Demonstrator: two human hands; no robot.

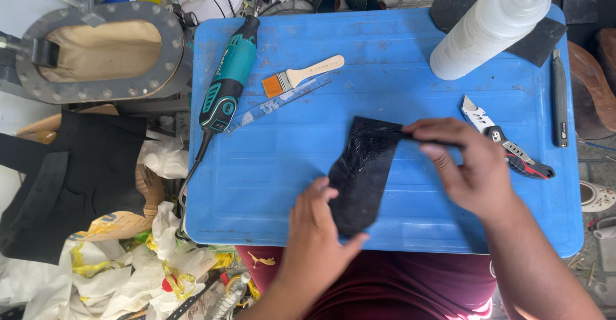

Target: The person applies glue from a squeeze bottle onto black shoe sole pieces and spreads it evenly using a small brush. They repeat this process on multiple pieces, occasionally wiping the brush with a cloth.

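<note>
- Black rubber sole piece lay flat near the middle of the blue tabletop, glossy on top, long axis slanted from the near edge up and away to the right.
- Left hand sat at the sole piece's near, narrow end, thumb and fingers pinched on its lower edge: grip clenched on the sole piece.
- Right hand came in from the right of the sole piece, wrist bent, fingers curled round a thin dark tool whose tip touched the wide far end; kind of tool too small to tell.
- Right hand nearer the wide end, left nearer the narrow end.
- Beyond the sole piece: teal rotary tool, paintbrush, clear ruler.
- Right of the sole piece: folding utility knife, white squeeze bottle.
</note>
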